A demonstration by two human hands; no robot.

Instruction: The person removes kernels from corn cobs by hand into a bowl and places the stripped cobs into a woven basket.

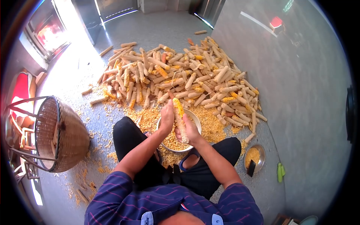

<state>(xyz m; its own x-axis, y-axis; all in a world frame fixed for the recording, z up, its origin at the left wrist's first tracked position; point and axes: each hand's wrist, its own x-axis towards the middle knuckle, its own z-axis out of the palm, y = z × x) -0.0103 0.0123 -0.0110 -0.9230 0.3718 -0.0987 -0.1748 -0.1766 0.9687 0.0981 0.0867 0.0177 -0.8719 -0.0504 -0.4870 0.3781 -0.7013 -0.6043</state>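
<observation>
Corncob (182, 122), partly shelled, above the bowl (197, 122): the right hand (192, 131) grips its pale lower end; the left hand (167, 116) curls against its side. Shelling appears underway; the next move likely calls for pressure on remaining kernels (178, 106).

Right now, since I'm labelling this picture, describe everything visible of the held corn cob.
The long corn cob tilts over the white bowl, its top leaning left. Yellow kernels cover the upper part; below, it looks pale and stripped. The right hand grips its lower part; the left hand touches its upper left side.
</observation>
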